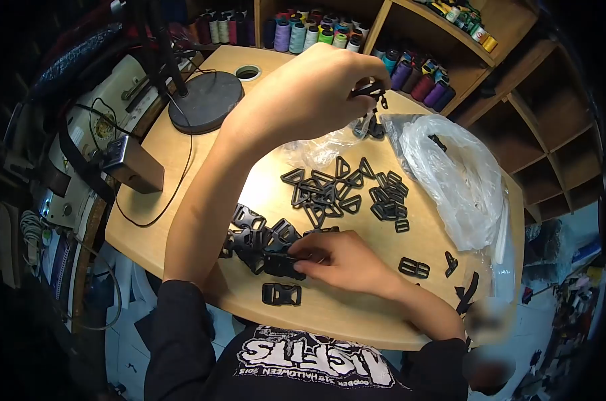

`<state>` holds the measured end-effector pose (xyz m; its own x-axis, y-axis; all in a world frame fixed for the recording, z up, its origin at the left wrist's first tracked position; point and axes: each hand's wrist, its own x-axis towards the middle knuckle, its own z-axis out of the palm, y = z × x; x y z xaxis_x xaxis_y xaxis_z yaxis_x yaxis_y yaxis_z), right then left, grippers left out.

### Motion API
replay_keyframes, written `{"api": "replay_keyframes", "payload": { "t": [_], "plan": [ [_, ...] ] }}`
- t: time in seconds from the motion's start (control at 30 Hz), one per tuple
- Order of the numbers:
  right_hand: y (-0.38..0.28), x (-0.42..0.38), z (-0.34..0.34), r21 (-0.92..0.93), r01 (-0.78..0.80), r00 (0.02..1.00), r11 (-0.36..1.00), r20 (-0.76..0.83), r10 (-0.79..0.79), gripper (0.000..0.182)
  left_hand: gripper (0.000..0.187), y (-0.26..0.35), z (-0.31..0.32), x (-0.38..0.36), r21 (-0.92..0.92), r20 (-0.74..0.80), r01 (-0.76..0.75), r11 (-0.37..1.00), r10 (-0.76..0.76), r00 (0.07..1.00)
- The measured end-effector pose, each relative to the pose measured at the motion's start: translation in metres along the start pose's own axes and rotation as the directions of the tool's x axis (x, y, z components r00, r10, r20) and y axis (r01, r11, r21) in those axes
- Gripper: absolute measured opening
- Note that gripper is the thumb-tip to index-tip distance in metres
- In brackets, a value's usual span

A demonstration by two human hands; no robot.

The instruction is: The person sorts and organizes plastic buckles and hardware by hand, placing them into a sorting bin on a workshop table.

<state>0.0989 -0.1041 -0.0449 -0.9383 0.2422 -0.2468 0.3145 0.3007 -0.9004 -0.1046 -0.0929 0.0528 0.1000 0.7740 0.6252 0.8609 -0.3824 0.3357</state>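
Observation:
My left hand (320,83) reaches over the far part of the table, fingers closed on a small black plastic piece (368,89) whose exact kind I cannot make out. Just below it lie more dark plastic pieces (376,128) by a crumpled clear bag (323,148). Near the front, my right hand (346,262) has its thumb and fingers closed on a black side-release buckle (283,264), at the edge of a pile of similar buckles (251,235). One separate buckle (281,295) lies in front of that pile.
Triangular rings (324,194) and rectangular slide adjusters (388,196) lie mid-table. A double-slot slider (414,268) sits at right, below a large plastic bag (450,174). A round lamp base (206,101), a metallic box (134,164) and a sewing machine (92,127) stand left. Thread spools (313,37) line the back shelf.

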Motion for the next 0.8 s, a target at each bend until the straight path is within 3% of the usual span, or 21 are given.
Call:
{"api": "replay_keyframes", "payload": {
  "t": [0.17,0.23,0.27,0.33,0.37,0.43,0.53,0.6,0.7,0.77,0.8],
  "plan": [
    [-0.001,0.014,0.015,-0.104,0.08,0.989,0.991,-0.118,-0.092,0.025,0.026,0.001,-0.003,-0.001,0.006,-0.002,0.004,1.0,-0.004,1.0],
    [0.006,0.016,0.019,-0.583,0.316,0.84,0.748,-0.195,-0.507,0.027,0.026,-0.002,-0.003,-0.002,0.004,-0.027,-0.01,1.0,0.01,1.0],
    [0.005,0.016,0.019,-0.582,0.315,0.842,0.75,-0.194,-0.503,0.027,0.026,-0.003,-0.002,-0.002,0.007,-0.042,-0.02,1.0,0.02,0.999],
    [-0.004,0.01,0.012,-0.675,0.4,0.841,0.619,0.002,-0.541,0.03,0.026,-0.005,-0.002,-0.001,0.002,-0.059,-0.03,1.0,0.03,0.998],
    [-0.011,0.006,0.005,-0.678,0.394,0.844,0.621,-0.001,-0.537,0.03,0.026,-0.007,-0.003,0.0,0.012,-0.077,-0.056,0.998,0.057,0.995],
    [-0.027,-0.008,-0.017,-0.644,0.362,0.738,0.674,-0.243,-0.629,0.029,0.027,-0.004,-0.009,0.001,0.039,-0.061,-0.051,0.998,0.053,0.997],
    [-0.035,-0.03,-0.068,-0.417,0.143,0.702,0.898,-0.597,-0.389,0.023,0.027,-0.003,-0.009,0.001,0.042,-0.06,-0.019,0.999,0.021,0.998],
    [-0.015,-0.042,-0.118,-0.249,0.038,0.683,0.968,-0.701,-0.208,0.021,0.028,-0.007,-0.005,0.001,0.025,-0.078,-0.038,0.999,0.04,0.996],
    [0.037,-0.055,-0.19,-0.157,-0.222,0.675,0.962,-0.737,0.035,0.022,0.028,-0.009,-0.003,-0.001,-0.035,-0.072,-0.034,0.999,0.031,0.997],
    [0.082,-0.061,-0.228,-0.182,-0.435,0.633,0.882,-0.759,0.155,0.023,0.028,-0.008,-0.006,-0.001,-0.078,-0.04,-0.024,0.997,0.021,0.999],
    [0.109,-0.064,-0.242,-0.296,-0.447,0.635,0.844,-0.77,0.066,0.024,0.028,-0.007,-0.005,0.002,-0.107,0.006,-0.002,0.994,0.003,1.0]
  ]
}}
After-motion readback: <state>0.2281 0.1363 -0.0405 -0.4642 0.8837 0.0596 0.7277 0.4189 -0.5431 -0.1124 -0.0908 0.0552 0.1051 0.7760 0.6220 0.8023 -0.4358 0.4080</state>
